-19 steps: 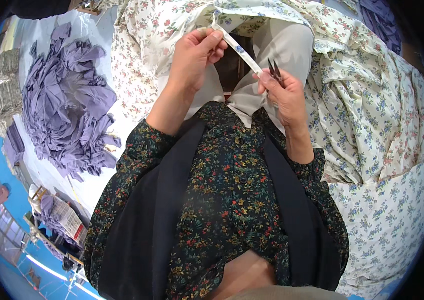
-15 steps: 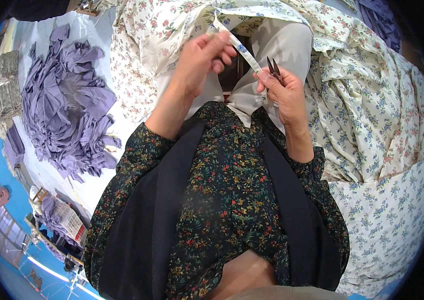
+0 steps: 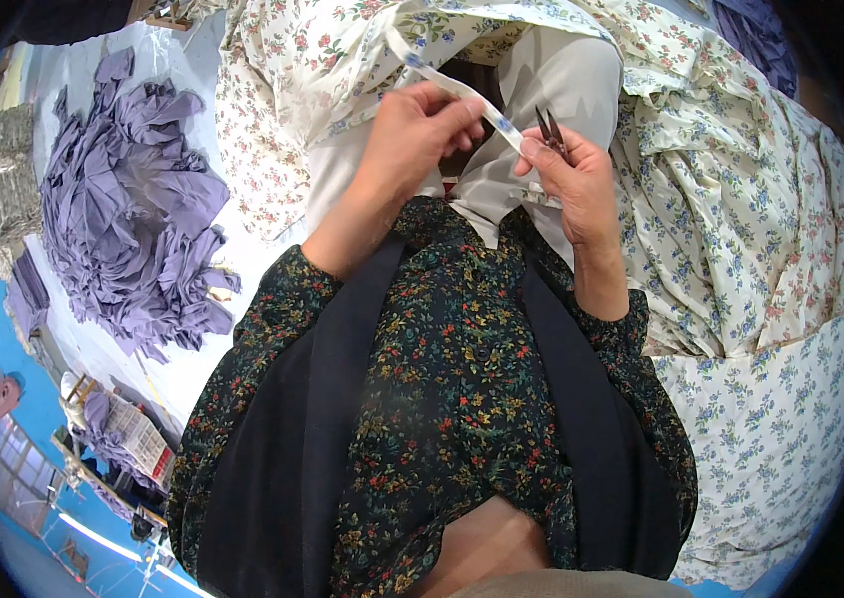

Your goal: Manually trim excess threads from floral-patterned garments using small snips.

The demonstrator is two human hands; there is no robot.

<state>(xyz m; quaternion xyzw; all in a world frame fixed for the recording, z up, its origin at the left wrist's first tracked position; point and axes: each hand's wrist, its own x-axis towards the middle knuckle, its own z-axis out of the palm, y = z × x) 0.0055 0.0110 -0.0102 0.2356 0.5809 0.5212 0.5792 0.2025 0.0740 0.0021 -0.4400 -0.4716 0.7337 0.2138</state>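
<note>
A narrow white fabric strip with blue flowers [image 3: 435,76] runs slantwise between my hands, its far end curling up over the floral cloth. My left hand [image 3: 416,135] is closed on the strip, thumb against curled fingers. Lower right, my right hand [image 3: 573,179] pinches the strip's other end between thumb and forefinger. In that same hand sits a pair of small dark thread snips [image 3: 550,130], blades pointing away from me. White cloth with red and blue flowers [image 3: 312,60] spreads beyond my hands and across my lap.
Heaped floral fabric [image 3: 731,219] fills the right side. To the left, a crumpled pile of purple cloth pieces [image 3: 133,209] lies on a white surface [image 3: 188,374]. Stacked greyish bundles [image 3: 8,184] stand at the far left, and a crate [image 3: 133,439] sits lower down.
My left hand has come nearer to me and toward my right hand, closing on the strip. The strip's far end has swung left and curled. My right hand has shifted slightly right.
</note>
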